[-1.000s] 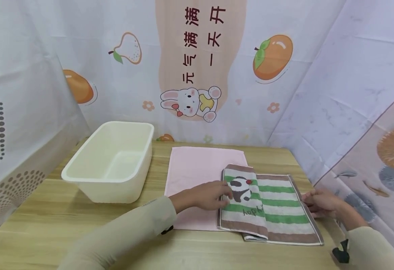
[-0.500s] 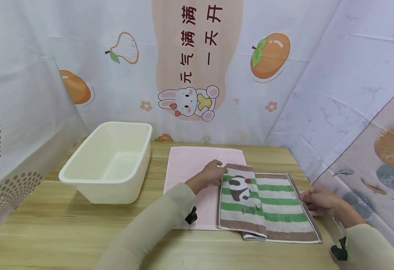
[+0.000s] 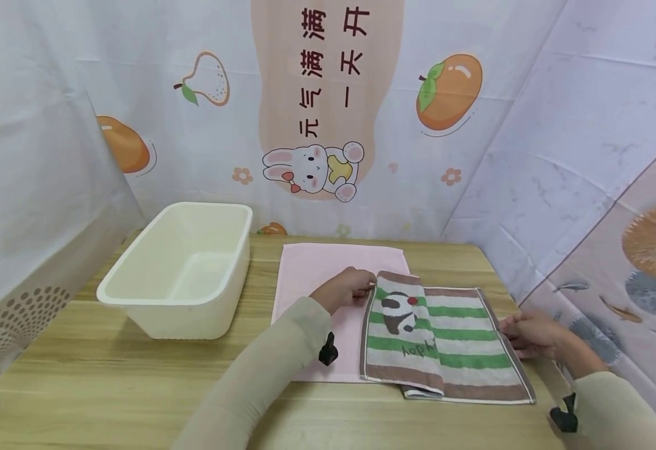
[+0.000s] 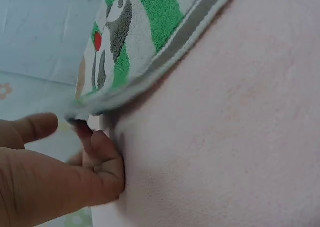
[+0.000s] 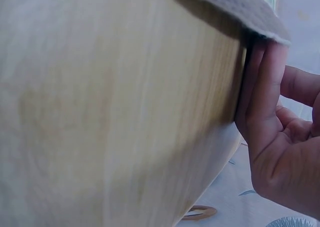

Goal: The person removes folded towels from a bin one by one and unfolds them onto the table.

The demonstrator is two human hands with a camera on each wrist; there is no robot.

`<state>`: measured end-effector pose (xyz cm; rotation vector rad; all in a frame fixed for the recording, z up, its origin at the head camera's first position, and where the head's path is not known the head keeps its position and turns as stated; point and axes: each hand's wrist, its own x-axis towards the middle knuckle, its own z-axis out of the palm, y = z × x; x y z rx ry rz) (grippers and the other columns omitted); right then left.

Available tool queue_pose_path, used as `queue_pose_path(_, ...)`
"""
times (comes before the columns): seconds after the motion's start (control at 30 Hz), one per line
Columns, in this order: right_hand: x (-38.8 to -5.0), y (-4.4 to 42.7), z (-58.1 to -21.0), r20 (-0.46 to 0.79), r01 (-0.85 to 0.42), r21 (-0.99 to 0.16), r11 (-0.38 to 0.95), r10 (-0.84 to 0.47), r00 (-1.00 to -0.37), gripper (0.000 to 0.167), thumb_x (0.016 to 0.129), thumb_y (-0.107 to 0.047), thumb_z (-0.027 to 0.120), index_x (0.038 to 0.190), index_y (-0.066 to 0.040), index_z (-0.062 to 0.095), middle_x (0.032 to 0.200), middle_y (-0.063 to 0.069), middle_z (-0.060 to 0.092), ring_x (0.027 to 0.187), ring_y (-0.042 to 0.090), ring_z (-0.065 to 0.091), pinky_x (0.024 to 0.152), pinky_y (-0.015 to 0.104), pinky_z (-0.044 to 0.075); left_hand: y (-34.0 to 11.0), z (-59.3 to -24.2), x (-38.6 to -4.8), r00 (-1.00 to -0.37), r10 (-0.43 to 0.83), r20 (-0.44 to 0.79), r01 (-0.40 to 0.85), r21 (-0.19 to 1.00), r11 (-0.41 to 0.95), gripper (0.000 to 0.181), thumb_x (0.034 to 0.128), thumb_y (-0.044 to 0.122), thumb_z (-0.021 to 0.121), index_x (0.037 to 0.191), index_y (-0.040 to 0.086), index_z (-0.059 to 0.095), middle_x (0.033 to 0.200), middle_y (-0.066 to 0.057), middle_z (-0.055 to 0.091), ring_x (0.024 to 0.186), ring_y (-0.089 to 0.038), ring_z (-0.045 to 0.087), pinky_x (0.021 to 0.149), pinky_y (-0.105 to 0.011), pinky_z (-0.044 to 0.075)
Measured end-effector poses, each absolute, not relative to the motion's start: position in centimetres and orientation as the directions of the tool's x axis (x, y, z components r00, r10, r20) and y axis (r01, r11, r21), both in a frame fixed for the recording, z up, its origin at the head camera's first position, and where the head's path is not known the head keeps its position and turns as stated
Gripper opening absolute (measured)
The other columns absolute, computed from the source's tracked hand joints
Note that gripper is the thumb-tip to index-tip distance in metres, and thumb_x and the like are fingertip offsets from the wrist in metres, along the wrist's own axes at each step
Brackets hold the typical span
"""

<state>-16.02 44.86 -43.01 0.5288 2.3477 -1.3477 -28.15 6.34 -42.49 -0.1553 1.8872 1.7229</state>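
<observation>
A green-and-white striped towel [image 3: 468, 350] with a brown border lies at the right, its left part folded over with a panda print on top. It overlaps a pink towel [image 3: 311, 269] spread flat. At the striped towel's upper left corner is my left hand [image 3: 346, 289]; in the left wrist view its fingers [image 4: 107, 159] are bent under the slightly raised edge, the thumb a little apart from it. My right hand [image 3: 533, 337] is at the right edge. In the right wrist view its fingers [image 5: 265, 82] reach under that edge, their tips hidden by the cloth.
A cream plastic basin [image 3: 178, 312] stands on the left of the wooden table [image 3: 109, 387]; no contents show inside. Printed curtains [image 3: 221, 156] enclose the back and sides, close to the table's right edge.
My left hand has moved from the panda print up to the towel's upper left corner, and its fingers have drawn in at the edge. My right hand stays at the right edge.
</observation>
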Motion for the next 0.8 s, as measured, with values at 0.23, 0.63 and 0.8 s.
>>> queue_pose_path(0.23, -16.1, 44.7, -42.8, -0.508, 0.503, -0.730, 0.463, 0.125, -0.852, 0.017, 0.105, -0.010, 0.050, 0.104, 0.000, 0.064, 0.090, 0.007, 0.068, 0.076, 0.020, 0.067, 0.068, 0.034, 0.059, 6.2, -42.8, -28.3, -0.739, 0.473, -0.480, -0.491, 0.864, 0.110, 0.018, 0.1020, 0.012, 0.060, 0.116, 0.003, 0.066, 0.103, -0.014, 0.073, 0.087, -0.020, 0.068, 0.070, -0.033, 0.055)
queue_pose_path(0.63, -16.0, 45.1, -43.5, -0.509, 0.496, -0.738, 0.457, 0.106, -0.854, 0.018, 0.106, -0.009, 0.048, 0.103, -0.001, 0.064, 0.090, 0.007, 0.068, 0.077, 0.020, 0.068, 0.067, 0.034, 0.059, 4.5, -43.2, -27.1, -0.840, 0.400, -0.367, -0.369, 0.926, 0.075, 0.030, 0.0991, 0.009, 0.066, 0.129, 0.009, 0.061, 0.101, -0.014, 0.073, 0.085, -0.022, 0.071, 0.067, -0.032, 0.057)
queue_pose_path(0.8, -16.2, 45.1, -43.5, -0.508, 0.500, -0.727, 0.471, 0.123, -0.853, 0.018, 0.106, -0.011, 0.049, 0.105, 0.000, 0.063, 0.091, 0.008, 0.067, 0.077, 0.020, 0.067, 0.068, 0.034, 0.059, 3.1, -42.5, -26.9, -0.847, 0.408, -0.342, -0.359, 0.933, 0.036, 0.034, 0.0997, 0.011, 0.066, 0.133, 0.014, 0.061, 0.106, -0.013, 0.072, 0.088, -0.023, 0.071, 0.073, -0.036, 0.061)
